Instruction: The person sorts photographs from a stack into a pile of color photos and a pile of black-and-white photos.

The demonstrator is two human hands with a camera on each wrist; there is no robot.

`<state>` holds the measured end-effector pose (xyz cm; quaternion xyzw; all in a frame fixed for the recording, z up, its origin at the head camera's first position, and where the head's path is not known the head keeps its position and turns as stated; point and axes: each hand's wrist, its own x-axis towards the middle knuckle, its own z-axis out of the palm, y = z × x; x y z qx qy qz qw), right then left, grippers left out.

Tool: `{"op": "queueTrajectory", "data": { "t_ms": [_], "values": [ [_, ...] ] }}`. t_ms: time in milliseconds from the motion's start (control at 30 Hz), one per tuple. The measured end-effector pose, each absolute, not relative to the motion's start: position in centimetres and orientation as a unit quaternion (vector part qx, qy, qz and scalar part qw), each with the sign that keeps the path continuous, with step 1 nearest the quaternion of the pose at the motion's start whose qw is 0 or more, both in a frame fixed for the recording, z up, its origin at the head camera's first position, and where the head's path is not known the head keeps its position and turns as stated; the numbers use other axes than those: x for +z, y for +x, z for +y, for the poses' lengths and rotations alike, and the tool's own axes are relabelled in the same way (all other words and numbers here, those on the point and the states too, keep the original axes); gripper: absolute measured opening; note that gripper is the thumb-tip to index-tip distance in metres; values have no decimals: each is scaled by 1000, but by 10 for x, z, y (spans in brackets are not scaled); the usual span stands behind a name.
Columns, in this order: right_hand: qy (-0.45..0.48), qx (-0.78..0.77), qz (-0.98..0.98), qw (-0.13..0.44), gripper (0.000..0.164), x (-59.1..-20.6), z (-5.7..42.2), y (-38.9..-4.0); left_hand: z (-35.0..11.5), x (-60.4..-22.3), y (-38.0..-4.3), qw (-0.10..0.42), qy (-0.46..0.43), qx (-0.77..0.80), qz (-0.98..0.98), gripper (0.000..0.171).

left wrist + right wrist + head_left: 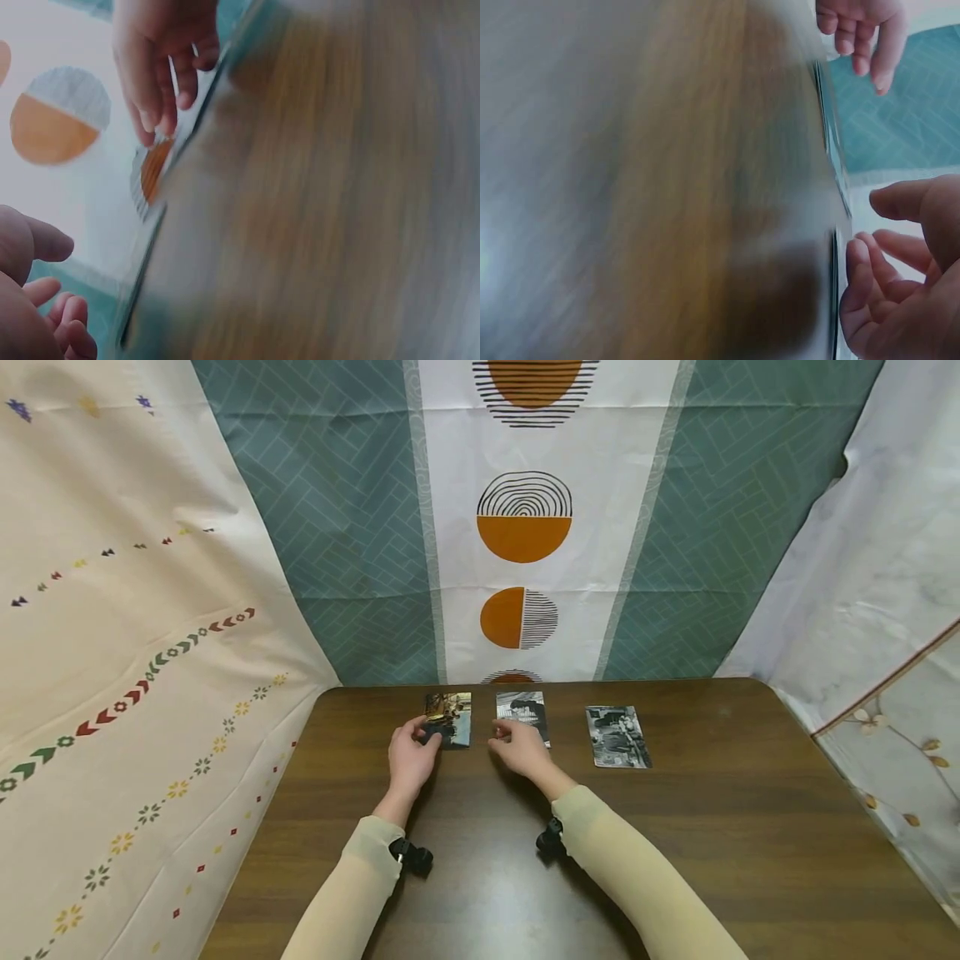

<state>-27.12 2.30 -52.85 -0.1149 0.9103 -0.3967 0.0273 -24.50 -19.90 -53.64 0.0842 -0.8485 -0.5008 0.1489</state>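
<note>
Three photo prints or picture cards lie in a row near the far edge of the table. My left hand (410, 758) is at the left side of the coloured card (454, 720), its thumb and fingers spread apart around the card's lower left. Over the lower left part of the middle black-and-white card (525, 706) hovers my right hand (522, 748), hiding that corner. In the right wrist view, the thumb of the right hand (911, 285) stands apart from loosely bent fingers with nothing between them. Whether either hand touches a card is unclear.
Right of both hands lies another black-and-white card (618, 737), slightly tilted. The brown wooden table (480, 877) reaches back to a patterned curtain (360, 527). More cloth hangs at the left and right. Small black cameras are strapped to both wrists.
</note>
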Motion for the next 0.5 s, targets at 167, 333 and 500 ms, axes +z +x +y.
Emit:
{"op": "queueTrajectory", "data": {
  "t_ms": [167, 333, 500],
  "values": [
    [-115, -419, 901, 1, 41, -530, 48, -263, -175, -531, -240, 167, 55, -528, -831, 41],
    [-116, -426, 897, -11, 36, -530, 71, -256, -146, -530, -235, 165, 25, -541, -824, 38],
    [-126, -424, 897, -27, 36, -531, 99, -247, -114, -529, -228, 152, -19, -542, -827, 38]
  ]
}}
